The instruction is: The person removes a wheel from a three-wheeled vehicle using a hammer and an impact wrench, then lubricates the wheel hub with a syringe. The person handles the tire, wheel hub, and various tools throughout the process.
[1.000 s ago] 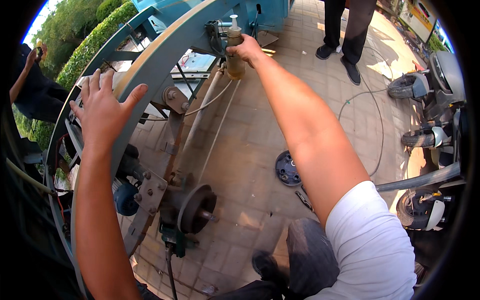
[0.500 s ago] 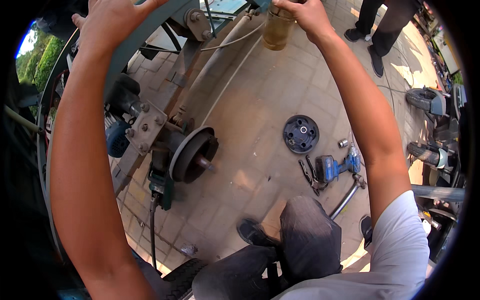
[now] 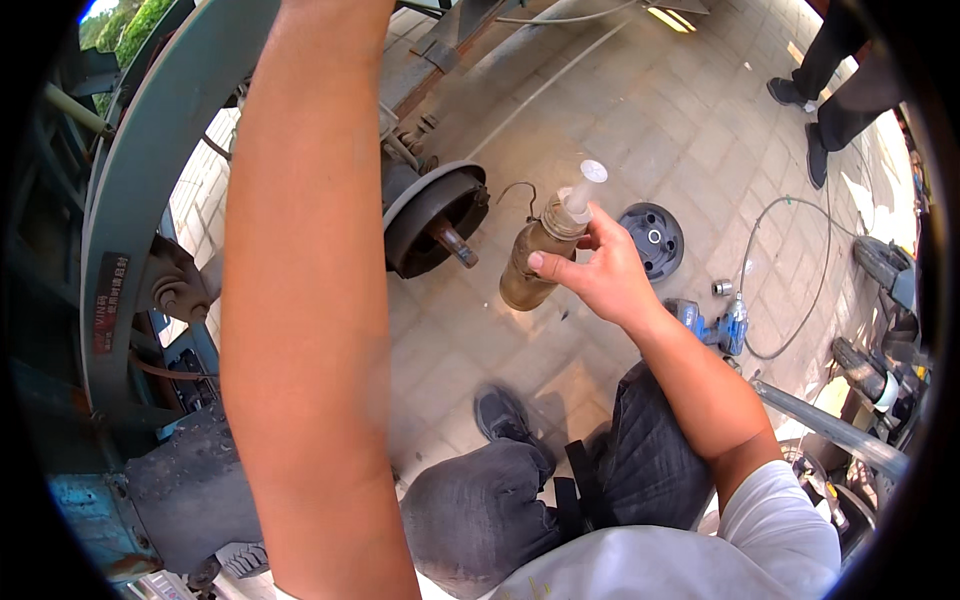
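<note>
My right hand (image 3: 605, 268) is closed around a bottle (image 3: 535, 250) of cloudy brownish liquid, tilted with its neck up and to the right. A whitish translucent piece (image 3: 585, 187) sticks out of its neck, and a bent wire hook (image 3: 530, 200) stands beside the neck. My left forearm (image 3: 305, 250) runs up past the top edge, so my left hand is out of view. Between forearm and bottle is a dark round wheel hub (image 3: 425, 225) with a bare metal shaft pointing out. A black round drum with holes (image 3: 652, 240) lies on the paving behind my right hand.
A blue cordless impact wrench (image 3: 720, 325) and a small metal socket (image 3: 722, 287) lie right of my knee. Teal vehicle framework (image 3: 150, 120) curves along the left. A metal bar (image 3: 830, 430) juts in at right. Another person's legs (image 3: 835, 70) stand far right, near a cable (image 3: 745, 270).
My right hand has brought the bottle down from the top edge to beside the hub. My left hand has gone out of the top of view, and the view has shifted.
</note>
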{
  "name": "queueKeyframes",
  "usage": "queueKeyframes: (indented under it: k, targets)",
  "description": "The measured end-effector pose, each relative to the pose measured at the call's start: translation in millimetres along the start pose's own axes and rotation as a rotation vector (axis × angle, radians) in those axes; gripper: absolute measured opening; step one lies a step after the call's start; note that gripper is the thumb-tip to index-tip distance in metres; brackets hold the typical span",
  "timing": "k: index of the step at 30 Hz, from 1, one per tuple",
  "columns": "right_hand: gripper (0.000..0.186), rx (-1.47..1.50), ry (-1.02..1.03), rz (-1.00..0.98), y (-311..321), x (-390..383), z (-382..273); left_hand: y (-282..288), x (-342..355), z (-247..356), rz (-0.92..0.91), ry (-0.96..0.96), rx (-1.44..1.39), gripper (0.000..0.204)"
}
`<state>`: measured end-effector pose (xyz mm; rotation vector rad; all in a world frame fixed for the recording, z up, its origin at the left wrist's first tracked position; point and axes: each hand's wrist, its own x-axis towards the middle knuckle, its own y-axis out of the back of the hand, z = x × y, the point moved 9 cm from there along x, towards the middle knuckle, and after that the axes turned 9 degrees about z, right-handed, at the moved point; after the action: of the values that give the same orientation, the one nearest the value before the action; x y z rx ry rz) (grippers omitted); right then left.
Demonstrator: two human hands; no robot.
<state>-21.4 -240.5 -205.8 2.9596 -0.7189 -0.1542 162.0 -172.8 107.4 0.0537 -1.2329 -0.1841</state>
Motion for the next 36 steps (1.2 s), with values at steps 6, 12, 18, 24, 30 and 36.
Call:
queueKeyframes:
  k: [6, 12, 18, 24, 30, 36]
  targets:
    - [0.048, -0.099, 0.199, 0.041, 7.8, -24.3, -2.9, 17.8, -209.9, 79.6, -0.036, 0.344, 0.036, 0.028]
    - [0.059, -0.328, 0.234, -0.103, -11.7, -39.9, 19.7, 57.6, -379.7, 93.6, -0.351, 0.768, 0.274, 0.087]
    - [0.067, -0.455, 0.257, -0.346, -64.0, -70.3, 24.8, 71.0, -445.4, 94.9, -0.229, 0.944, 0.344, 0.085]
    - [0.063, -0.386, 0.523, -0.367, -74.1, -62.5, -32.6, 109.5, -466.8, 96.0, -0.218, 0.978, 0.484, 0.08]
    - [0.03, -0.58, 0.691, -0.561, -83.5, -64.6, -43.1, 119.6, -483.4, 88.8, -0.351, 1.094, 0.569, 0.079]
    - [0.026, -0.732, 0.454, -0.56, -42.4, -48.5, -64.1, 132.5, -487.6, 77.8, -0.301, 1.024, 0.676, 0.079]
